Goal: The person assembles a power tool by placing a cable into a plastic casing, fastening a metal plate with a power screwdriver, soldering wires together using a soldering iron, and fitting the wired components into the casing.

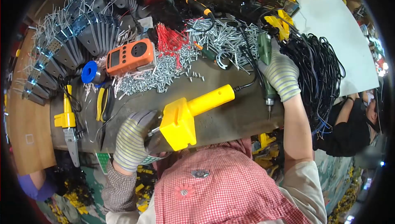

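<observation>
My left hand (132, 139), in a striped work glove, is closed at the box end of a yellow plastic tool (179, 125). The tool has a round handle, and a black cord runs from the handle's end. Most of the metal part between my left fingers is hidden. My right hand (282, 74), also gloved, wraps round a green electric screwdriver (264, 49). Its bit points down toward the front edge of the bench, to the right of the yellow tool and apart from it.
Screws (160, 76) and red-sleeved pieces (170, 39) lie in heaps behind an orange meter (131, 56). Grey metal plates (92, 35) stand at left. Yellow-handled pliers (101, 102) and a similar yellow tool (66, 117) lie nearby. Black cables (319, 68) are bundled at right; a person (349, 125) sits beyond.
</observation>
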A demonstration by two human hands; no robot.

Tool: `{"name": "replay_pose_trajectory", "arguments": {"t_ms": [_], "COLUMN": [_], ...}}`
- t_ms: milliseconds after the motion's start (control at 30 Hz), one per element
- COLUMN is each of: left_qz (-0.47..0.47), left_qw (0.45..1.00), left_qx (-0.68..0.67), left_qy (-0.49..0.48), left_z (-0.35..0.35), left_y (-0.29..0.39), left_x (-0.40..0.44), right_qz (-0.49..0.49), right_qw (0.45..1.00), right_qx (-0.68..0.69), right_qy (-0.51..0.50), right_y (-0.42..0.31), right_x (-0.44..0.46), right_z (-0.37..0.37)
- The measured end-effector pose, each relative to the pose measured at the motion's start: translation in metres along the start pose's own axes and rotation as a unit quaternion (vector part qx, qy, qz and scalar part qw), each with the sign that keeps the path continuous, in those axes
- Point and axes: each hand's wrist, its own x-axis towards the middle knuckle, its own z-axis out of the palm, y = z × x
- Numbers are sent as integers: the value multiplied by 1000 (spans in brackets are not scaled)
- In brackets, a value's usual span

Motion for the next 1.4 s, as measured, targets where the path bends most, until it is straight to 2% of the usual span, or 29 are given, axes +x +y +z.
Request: {"name": "replay_pose_trajectory", "arguments": {"t_ms": [33,67,133,167,200,233,300,333,400,433,467,533,567,600,700,833,867,933,1000,1067,1133,1200,1267,1367,1400], "left_qz": [8,13,29,20,-3,0,-27,-36,-42,-48,-54,-59,-58,-57,-59,-81,-86,-79,-69,-56,-43,-22,-1,43,48], "left_qw": [1000,1000,999,997,997,995,996,995,994,995,995,995,994,993,991,992,992,991,990,989,991,992,993,989,988], "left_qx": [6,14,34,57,82,93,85,89,94,87,79,79,84,90,95,89,82,103,119,135,131,124,122,138,145], "left_qy": [5,12,25,37,-6,26,13,18,23,19,16,28,43,57,70,44,38,42,29,6,-1,1,2,-12,-14], "left_z": [0,0,9,9,5,11,17,17,19,21,24,25,24,24,24,24,25,27,22,21,14,10,7,2,1], "left_y": [0,-1,1,5,15,18,19,20,20,20,20,24,25,27,28,28,28,26,29,28,29,31,31,28,28], "left_x": [-2,-4,-6,-9,-7,-7,-9,-12,-13,-14,-16,-18,-19,-19,-20,-20,-19,-22,-17,-16,-17,-14,-8,-3,-1], "right_qz": [-6,7,-66,-118,-180,-235,-289,-414,-630,-676,-715,-753,-795,-814,-830,-783,-754,-641,-551,-458,-230,-71,-45,14,55], "right_qw": [1000,999,988,966,939,901,866,797,693,640,629,610,562,567,533,607,645,765,811,741,732,700,684,662,620], "right_qx": [-11,-21,20,56,154,248,397,435,343,348,268,212,139,70,28,33,54,56,184,470,588,645,674,726,774], "right_qy": [2,-41,136,224,250,268,90,59,65,110,143,126,179,103,162,136,111,12,-69,-140,-258,-299,-275,-187,-117], "right_y": [-1,-8,5,-4,-24,-39,-85,-112,-171,-209,-240,-320,-337,-354,-370,-331,-304,-249,-182,-110,-44,-3,15,21,15], "right_x": [3,0,-10,-12,-21,-33,-65,-73,-87,-92,-92,-78,-69,-67,-68,-76,-79,-81,-69,-52,-77,-112,-144,-164,-166], "right_z": [-1,-14,-9,-4,-14,-32,-61,-57,-71,-60,-59,-26,-27,-19,-18,-54,-70,-91,-102,-60,-74,-63,-30,-11,-7]}}
